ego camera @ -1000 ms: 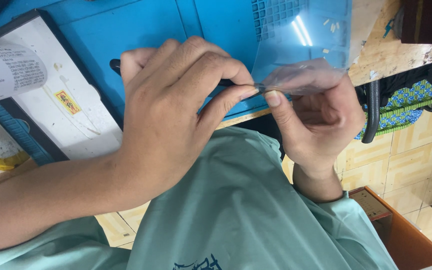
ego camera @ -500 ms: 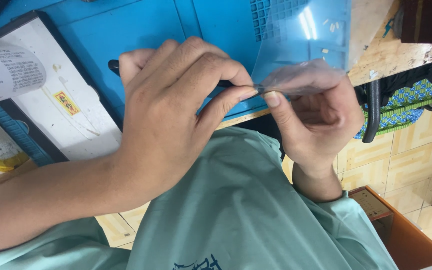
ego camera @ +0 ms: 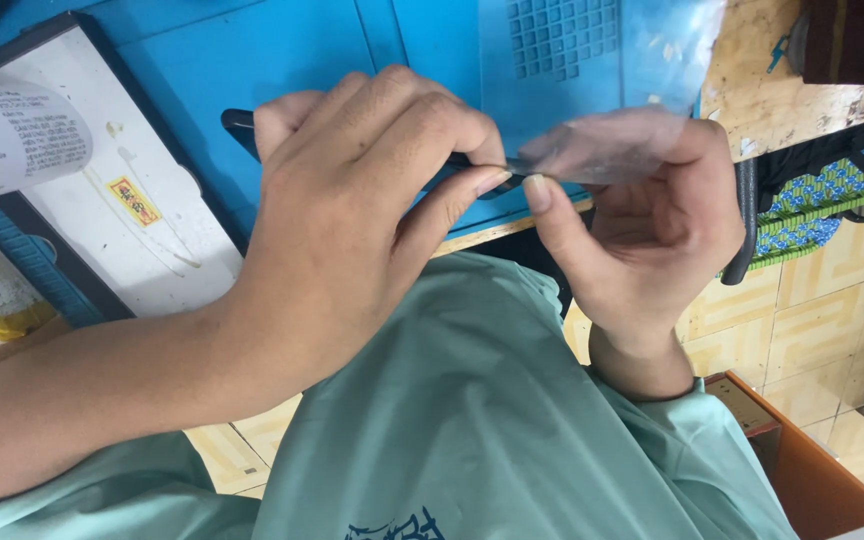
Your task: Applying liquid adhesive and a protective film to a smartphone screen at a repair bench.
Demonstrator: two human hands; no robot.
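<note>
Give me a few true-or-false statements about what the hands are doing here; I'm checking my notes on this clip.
1. The left hand grips a dark slim tool. True.
2. The right hand holds a red cloth. False: it holds a clear plastic film.
3. The work surface is a blue mat. True.
4. Both hands rest flat on the mat. False: they are raised, fingertips meeting at the film's edge.
5. The person wears a pale green shirt. True.

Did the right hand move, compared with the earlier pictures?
No. The right hand stays beside the blue mat edge, holding the clear film.
</note>
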